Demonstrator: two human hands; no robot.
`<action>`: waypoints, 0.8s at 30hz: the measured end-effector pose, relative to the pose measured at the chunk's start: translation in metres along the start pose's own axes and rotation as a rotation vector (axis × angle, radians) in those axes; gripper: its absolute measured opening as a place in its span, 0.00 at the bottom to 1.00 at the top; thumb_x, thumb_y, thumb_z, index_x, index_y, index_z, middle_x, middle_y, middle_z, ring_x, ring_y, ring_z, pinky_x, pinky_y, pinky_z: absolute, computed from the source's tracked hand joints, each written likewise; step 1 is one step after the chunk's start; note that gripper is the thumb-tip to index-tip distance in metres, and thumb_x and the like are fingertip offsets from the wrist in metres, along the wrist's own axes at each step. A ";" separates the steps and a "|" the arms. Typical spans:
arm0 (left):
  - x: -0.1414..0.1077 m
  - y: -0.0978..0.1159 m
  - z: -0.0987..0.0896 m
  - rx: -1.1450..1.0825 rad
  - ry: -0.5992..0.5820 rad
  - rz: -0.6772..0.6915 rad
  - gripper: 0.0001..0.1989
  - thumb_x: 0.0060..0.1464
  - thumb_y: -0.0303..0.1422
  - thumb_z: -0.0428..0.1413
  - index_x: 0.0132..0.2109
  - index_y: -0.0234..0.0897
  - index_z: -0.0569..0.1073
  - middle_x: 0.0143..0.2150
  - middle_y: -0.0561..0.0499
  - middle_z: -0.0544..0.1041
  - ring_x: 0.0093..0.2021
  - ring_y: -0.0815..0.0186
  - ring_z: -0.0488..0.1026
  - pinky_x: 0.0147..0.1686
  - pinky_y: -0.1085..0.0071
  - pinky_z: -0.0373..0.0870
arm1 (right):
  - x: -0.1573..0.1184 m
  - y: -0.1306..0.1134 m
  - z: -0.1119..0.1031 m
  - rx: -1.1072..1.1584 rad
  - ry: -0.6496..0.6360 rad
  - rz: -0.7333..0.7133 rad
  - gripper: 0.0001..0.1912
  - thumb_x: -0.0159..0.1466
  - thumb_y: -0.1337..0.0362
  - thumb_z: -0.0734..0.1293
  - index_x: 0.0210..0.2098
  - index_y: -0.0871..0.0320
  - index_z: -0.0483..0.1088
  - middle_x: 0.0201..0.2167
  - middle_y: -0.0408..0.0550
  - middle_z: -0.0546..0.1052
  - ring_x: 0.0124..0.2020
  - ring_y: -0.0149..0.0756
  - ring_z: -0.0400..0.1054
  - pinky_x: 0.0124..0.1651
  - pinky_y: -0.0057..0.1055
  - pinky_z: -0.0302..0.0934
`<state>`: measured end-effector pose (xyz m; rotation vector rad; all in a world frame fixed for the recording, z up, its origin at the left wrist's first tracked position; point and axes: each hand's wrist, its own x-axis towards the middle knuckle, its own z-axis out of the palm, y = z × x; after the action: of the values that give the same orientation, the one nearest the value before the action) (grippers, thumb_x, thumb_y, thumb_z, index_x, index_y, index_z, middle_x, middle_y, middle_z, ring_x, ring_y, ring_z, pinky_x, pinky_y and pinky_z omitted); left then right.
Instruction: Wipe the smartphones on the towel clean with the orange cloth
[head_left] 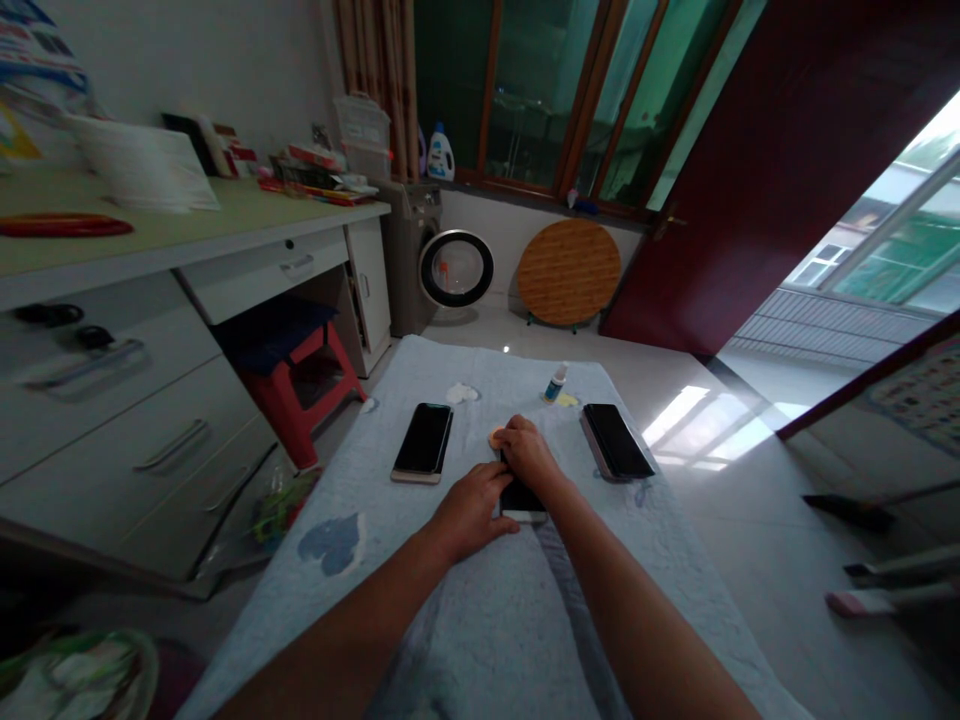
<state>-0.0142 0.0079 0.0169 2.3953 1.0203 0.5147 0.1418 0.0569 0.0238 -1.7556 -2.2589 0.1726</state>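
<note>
A smartphone [523, 503] with a dark screen and pale lower edge lies on the cloth-covered table [480, 620]. My left hand [471, 508] grips its left side, thumb near the bottom edge. My right hand [531, 452] is over the phone's upper end, with its fingers closed on a small round orange pad [495, 437]. Both hands hide part of the phone. To the left lies another phone [424, 440], screen up and dark. Over on the right is a dark phone [619, 442], seemingly on top of another flat item. A small spray bottle [555, 383] stands beyond my right hand.
At left is a desk [255, 235] with drawers, and a red stool [311, 385] beneath it. A washing machine [409, 260] with its round door open stands beyond the table. A round wooden tabletop [570, 272] leans against the wall beside a dark red door [720, 170].
</note>
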 end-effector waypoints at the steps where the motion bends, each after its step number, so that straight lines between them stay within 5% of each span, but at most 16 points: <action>1: 0.000 0.001 0.000 0.005 0.002 -0.005 0.31 0.46 0.39 0.66 0.56 0.34 0.71 0.58 0.42 0.71 0.58 0.54 0.67 0.59 0.60 0.64 | 0.001 -0.001 -0.001 -0.001 -0.010 -0.012 0.14 0.67 0.68 0.59 0.41 0.58 0.77 0.38 0.50 0.71 0.42 0.34 0.64 0.46 0.26 0.55; 13: -0.003 0.004 0.003 0.068 0.017 -0.014 0.31 0.49 0.39 0.63 0.58 0.30 0.69 0.60 0.38 0.69 0.60 0.52 0.65 0.61 0.60 0.61 | -0.022 0.042 -0.023 -0.087 -0.071 0.132 0.15 0.67 0.70 0.58 0.41 0.59 0.76 0.37 0.51 0.71 0.39 0.33 0.66 0.44 0.26 0.55; 24: -0.002 0.003 0.001 0.004 0.024 -0.003 0.25 0.49 0.39 0.63 0.53 0.36 0.72 0.55 0.43 0.73 0.55 0.54 0.69 0.57 0.59 0.66 | 0.018 -0.004 -0.001 -0.178 -0.132 -0.047 0.15 0.67 0.69 0.57 0.42 0.62 0.76 0.42 0.57 0.74 0.47 0.41 0.63 0.49 0.32 0.54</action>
<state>-0.0132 0.0038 0.0173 2.3960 1.0366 0.5421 0.1339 0.0731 0.0286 -1.8253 -2.4755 0.0819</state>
